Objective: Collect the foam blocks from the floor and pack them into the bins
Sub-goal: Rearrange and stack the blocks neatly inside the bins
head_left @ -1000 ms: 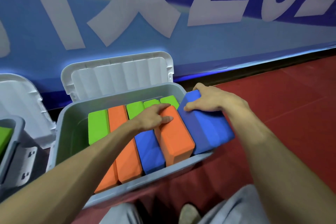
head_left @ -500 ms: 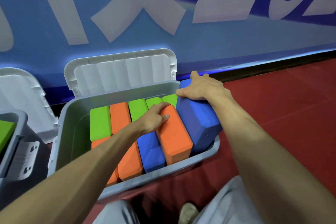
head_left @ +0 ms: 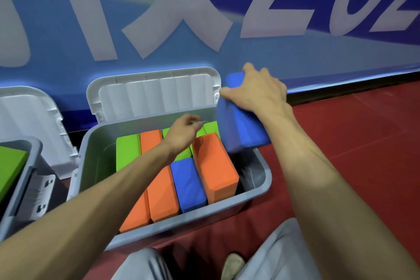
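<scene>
Blue foam block (head_left: 244,129) in right hand (head_left: 256,91)

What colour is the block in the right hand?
Blue. The head view shows the block gripped by the right hand over the bin.

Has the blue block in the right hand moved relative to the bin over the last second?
Yes. The blue block, gripped by the right hand, has lifted off the right rim of the bin and swung upright, rising toward the lid.
</scene>
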